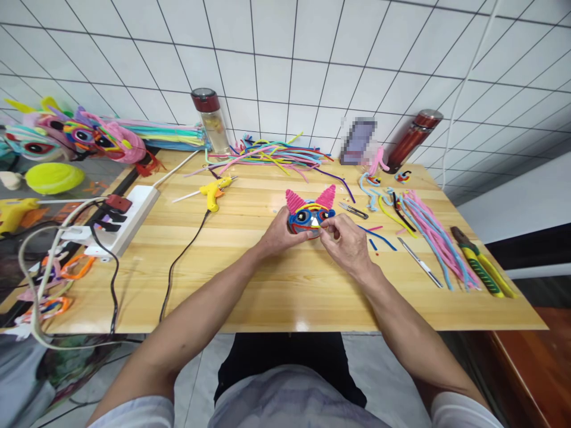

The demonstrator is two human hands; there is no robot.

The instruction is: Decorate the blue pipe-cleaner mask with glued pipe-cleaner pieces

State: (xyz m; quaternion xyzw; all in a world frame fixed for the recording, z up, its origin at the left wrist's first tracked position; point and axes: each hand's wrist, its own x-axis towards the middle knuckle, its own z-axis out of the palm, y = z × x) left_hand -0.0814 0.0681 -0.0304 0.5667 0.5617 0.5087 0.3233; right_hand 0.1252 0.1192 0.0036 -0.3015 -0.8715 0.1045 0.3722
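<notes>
A small craft mask (pixel 307 214) with pink pointed ears, blue-ringed eyes and a white nose patch is held above the wooden table. My left hand (pixel 280 233) grips its left side, with the thumb along the lower edge. At the mask's right side, beside the nose and mouth, my right hand (pixel 345 241) has thumb and index finger pinched together; what lies between those fingertips is too small to make out. Small black-handled snips (pixel 354 210) lie just beyond my right hand. Short blue and red pipe-cleaner pieces (pixel 373 244) rest to its right.
A yellow glue gun (pixel 216 191), its black cord and a white power strip (pixel 129 223) are at left. Pipe cleaners (pixel 272 154) and a glass bottle (pixel 214 125) stand or lie behind. Rightward are a red flask (pixel 413 139), a craft knife (pixel 420 262) and pliers (pixel 479 261).
</notes>
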